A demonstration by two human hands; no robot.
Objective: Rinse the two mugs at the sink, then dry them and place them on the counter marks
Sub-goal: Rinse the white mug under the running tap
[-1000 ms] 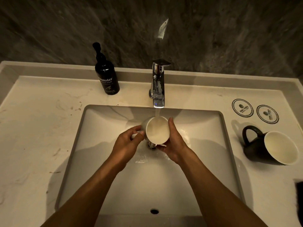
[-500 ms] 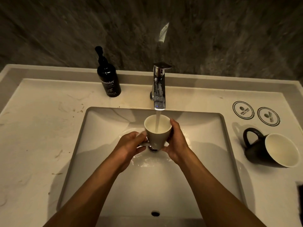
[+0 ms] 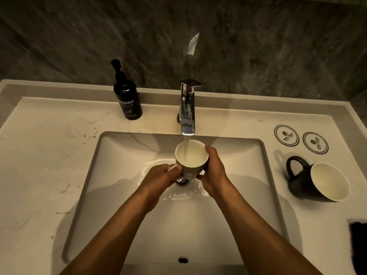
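Note:
Both my hands hold a pale mug (image 3: 191, 157) upright over the white sink (image 3: 127, 155), right under the chrome tap (image 3: 187, 108). Water runs from the tap into the mug. My left hand (image 3: 160, 176) grips the handle side; my right hand (image 3: 214, 171) wraps the mug's right wall. A dark mug (image 3: 317, 179) with a pale inside lies on its side on the counter at the right, handle pointing up-left. Two round printed marks (image 3: 286, 135) (image 3: 315, 143) sit on the counter just behind it.
A black hand-wash pump bottle (image 3: 127, 96) stands on the counter left of the tap. A dark cloth (image 3: 358, 247) shows at the right edge. The pale counter (image 3: 43, 165) has brown stains on the left. A dark stone wall rises behind.
The mug was tilted with its opening toward me; it has been turned upright and now fills under the stream. My hands have stayed in about the same spot.

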